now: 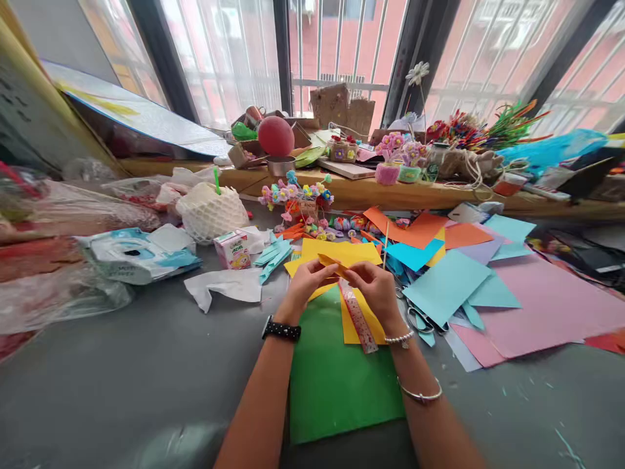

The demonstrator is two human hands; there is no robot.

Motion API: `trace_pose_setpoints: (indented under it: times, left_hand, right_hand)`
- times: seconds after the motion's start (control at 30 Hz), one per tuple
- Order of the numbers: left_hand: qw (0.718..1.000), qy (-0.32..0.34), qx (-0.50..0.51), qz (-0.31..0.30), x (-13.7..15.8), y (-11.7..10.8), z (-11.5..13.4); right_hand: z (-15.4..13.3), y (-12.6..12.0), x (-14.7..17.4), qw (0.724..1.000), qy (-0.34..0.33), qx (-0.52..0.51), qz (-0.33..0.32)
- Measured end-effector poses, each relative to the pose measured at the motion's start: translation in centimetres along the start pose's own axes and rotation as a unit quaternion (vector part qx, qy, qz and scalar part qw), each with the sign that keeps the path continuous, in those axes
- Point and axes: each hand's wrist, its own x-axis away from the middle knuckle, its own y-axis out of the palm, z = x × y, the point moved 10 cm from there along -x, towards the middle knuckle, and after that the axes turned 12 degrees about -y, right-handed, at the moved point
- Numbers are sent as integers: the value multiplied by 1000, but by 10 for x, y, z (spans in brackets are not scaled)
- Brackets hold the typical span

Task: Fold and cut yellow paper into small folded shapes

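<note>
A small folded piece of yellow-orange paper (331,262) is pinched between both hands above the table. My left hand (308,286) grips its left end, and my right hand (375,286) has fingers closed on its right end. Beneath them lie yellow sheets (312,250) and a large green sheet (342,384). A pink patterned ruler (360,319) rests on a yellow strip over the green sheet, its far end close to my fingers. To the right of my right hand, scissors (420,320) lie partly under light-blue paper (448,285).
Wet wipes (139,253), a small pink box (233,250) and a white tissue (227,286) are on the left. Pink paper (551,299) and orange paper (415,229) spread across the right. Behind stand craft flowers (297,194) and a cluttered wooden ledge (351,187).
</note>
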Motion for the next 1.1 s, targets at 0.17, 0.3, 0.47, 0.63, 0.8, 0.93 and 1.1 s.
trace_pose_setpoints:
  times: [0.17,0.3,0.47,0.63,0.8,0.93,1.1]
  left_hand:
    - [998,4,-29,52,-4,-9,-1]
    - [995,19,-13,94,-6,-21,0]
    - [974,90,43,205,0,-59,11]
    - [939,153,33,308,10,-88,20]
    - [922,173,3,346,16,-91,23]
    - [915,154,-24,372,15,-94,20]
    - [913,154,-109,362,12,-91,24]
  right_hand:
    - [-3,4,1,1000,8,-1,-20]
    - [0,6,0,999,4,1,-35]
    - [20,-8,-1,998,52,28,-24]
    - [27,2,4,980,63,144,-123]
    - [27,16,11,959,51,201,-191]
    - [25,17,11,947,41,241,-209]
    - [16,11,7,929,8,305,-207]
